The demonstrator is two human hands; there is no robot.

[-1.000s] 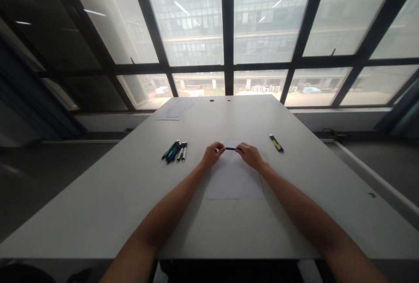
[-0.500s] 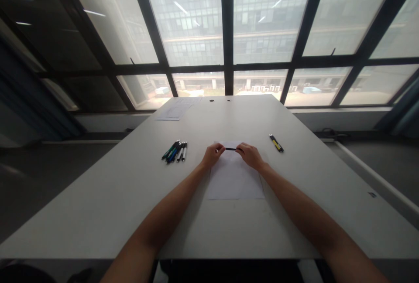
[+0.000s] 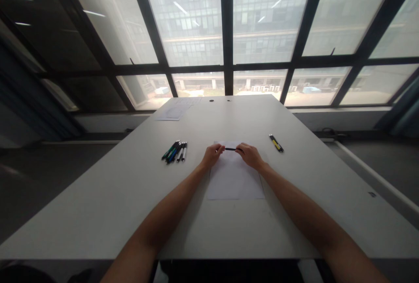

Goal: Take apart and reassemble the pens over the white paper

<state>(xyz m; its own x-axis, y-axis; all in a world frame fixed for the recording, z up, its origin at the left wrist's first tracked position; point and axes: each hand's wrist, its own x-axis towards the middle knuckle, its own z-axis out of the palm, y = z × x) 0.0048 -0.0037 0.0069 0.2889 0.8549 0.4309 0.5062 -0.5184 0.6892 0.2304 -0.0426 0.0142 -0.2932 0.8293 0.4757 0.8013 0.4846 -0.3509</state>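
A dark pen point(image 3: 230, 149) is stretched level between my two hands, above the far part of a white sheet of paper point(image 3: 235, 182). My left hand point(image 3: 212, 155) pinches its left end between thumb and fingers. At the other end, my right hand point(image 3: 250, 155) is closed on the pen with bent fingers. Both ends of the pen are partly hidden by the fingertips. To the left lies a bunch of several pens point(image 3: 174, 151) with green, blue, black and white barrels. A small group of pens with yellow and black parts point(image 3: 276, 143) lies to the right.
The white table point(image 3: 114, 204) reaches toward a large window wall point(image 3: 193, 17). Printed papers point(image 3: 175, 110) lie at its far left, and a round cable hole point(image 3: 211, 100) shows near the far edge. A small dark mark point(image 3: 372, 194) is at the right.
Almost nothing differs. Both hands keep hold of the pen, with only a very slight shift to the left.
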